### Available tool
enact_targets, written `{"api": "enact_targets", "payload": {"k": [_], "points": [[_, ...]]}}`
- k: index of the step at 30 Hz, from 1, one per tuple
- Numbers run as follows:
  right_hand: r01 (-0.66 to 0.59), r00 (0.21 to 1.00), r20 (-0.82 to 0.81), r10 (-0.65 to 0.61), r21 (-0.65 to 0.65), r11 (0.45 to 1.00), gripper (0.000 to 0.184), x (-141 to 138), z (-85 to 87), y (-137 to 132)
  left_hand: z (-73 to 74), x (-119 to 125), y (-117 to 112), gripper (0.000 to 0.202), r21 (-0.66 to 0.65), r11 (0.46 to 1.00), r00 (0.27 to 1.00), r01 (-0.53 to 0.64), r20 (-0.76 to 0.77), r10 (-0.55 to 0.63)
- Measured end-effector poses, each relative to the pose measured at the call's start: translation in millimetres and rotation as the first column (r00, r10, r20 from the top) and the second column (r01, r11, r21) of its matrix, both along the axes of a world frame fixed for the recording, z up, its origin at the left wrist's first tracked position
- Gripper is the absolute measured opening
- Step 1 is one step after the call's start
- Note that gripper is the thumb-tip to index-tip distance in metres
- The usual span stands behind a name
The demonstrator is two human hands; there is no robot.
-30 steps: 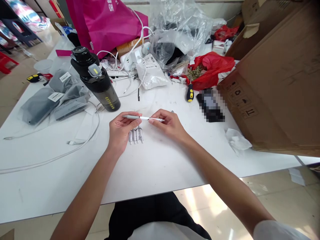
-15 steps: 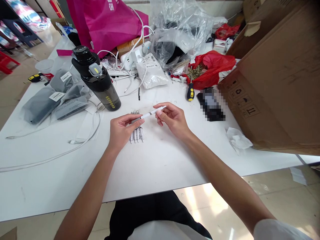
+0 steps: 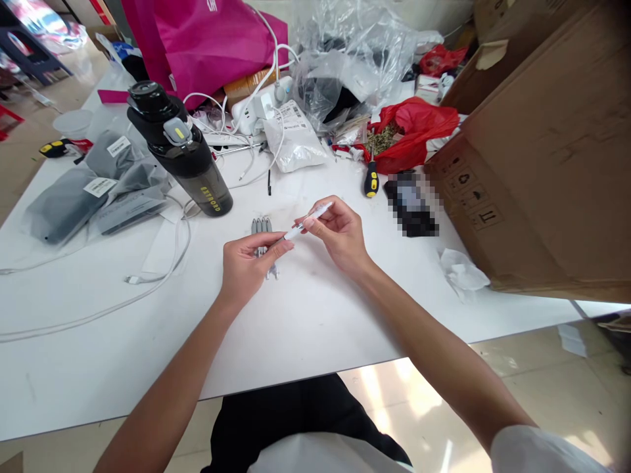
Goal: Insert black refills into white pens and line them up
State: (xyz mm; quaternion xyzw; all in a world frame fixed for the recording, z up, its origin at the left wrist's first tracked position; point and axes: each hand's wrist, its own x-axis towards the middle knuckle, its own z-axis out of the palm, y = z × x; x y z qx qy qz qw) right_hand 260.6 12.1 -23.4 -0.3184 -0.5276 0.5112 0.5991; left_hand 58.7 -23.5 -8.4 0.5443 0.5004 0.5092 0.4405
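I hold a slim white-and-grey pen (image 3: 302, 226) between both hands above the white table (image 3: 315, 315). My left hand (image 3: 249, 266) pinches its grey lower end. My right hand (image 3: 338, 231) pinches the white upper part, which tilts up to the right. Under my left hand lie several more grey-and-white pens (image 3: 262, 226) side by side on the table, partly hidden by my fingers.
A black water bottle (image 3: 180, 151) stands left of the pens. Grey pouches (image 3: 73, 200) and white cables (image 3: 148, 276) lie at left. A screwdriver (image 3: 371, 180), a red bag (image 3: 414, 131), a crumpled tissue (image 3: 461, 272) and a big cardboard box (image 3: 547, 157) are at right. A pink bag (image 3: 211, 39) is behind.
The pen went from level to tilted, its right end raised. My left hand slid down to the pen's grey tip, uncovering the tops of the pens on the table.
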Motion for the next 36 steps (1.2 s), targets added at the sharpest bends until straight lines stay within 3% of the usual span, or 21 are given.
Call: {"api": "enact_targets", "payload": {"k": [6, 8, 12, 16, 19, 22, 26, 31, 33, 36], "points": [[-0.177, 0.984, -0.044, 0.175, -0.026, 0.984, 0.04, 0, 4.9, -3, -1.5, 3, -1, 0.017, -0.074, 0.994, 0.993, 0.087, 0.088, -0.08], [-0.133, 0.991, -0.045, 0.13, -0.064, 0.989, 0.036, -1, 4.7, -4, -2.3, 4, -3, 0.016, -0.045, 0.997, 0.997, 0.061, 0.058, -0.059], [-0.013, 0.998, -0.061, 0.005, -0.133, 0.991, 0.052, -8, 4.1, -7, -4.9, 8, -9, 0.012, 0.1, 0.994, 0.994, -0.038, -0.098, 0.048], [-0.049, 0.983, -0.184, 0.012, -0.198, 0.979, 0.052, -11, 9.4, -6, -6.0, 10, -9, 0.018, 0.184, 0.983, 0.995, -0.008, -0.095, 0.026], [-0.095, 0.919, -0.393, -0.018, -0.267, 0.959, 0.046, -1, 16.4, 2, -4.7, 6, -2, 0.032, 0.145, 0.989, 0.999, -0.019, 0.053, 0.011], [-0.157, 0.831, -0.552, -0.064, -0.343, 0.926, 0.04, 19, 21.5, 12, -4.8, 0, 9, 0.04, 0.084, 0.992, 0.982, -0.098, 0.17, 0.083], [-0.2, 0.712, -0.69, -0.131, -0.377, 0.904, 0.053, 46, 20.6, 18, -6.4, -9, 21, 0.05, -0.029, 0.986, 0.926, -0.165, 0.341, 0.164], [-0.181, 0.594, -0.769, -0.236, -0.413, 0.892, 0.051, 57, 18.9, 16, -4.9, -15, 26, 0.051, -0.097, 0.985, 0.88, -0.144, 0.442, 0.172], [-0.159, 0.617, -0.748, -0.245, -0.424, 0.892, 0.051, 57, 21.1, 15, -4.2, -16, 27, 0.05, -0.095, 0.985, 0.88, -0.143, 0.442, 0.171], [-0.075, 0.73, -0.631, -0.261, -0.454, 0.888, 0.053, 56, 23.3, 14, -4.5, -17, 27, 0.048, -0.082, 0.986, 0.882, -0.144, 0.441, 0.166]]}}
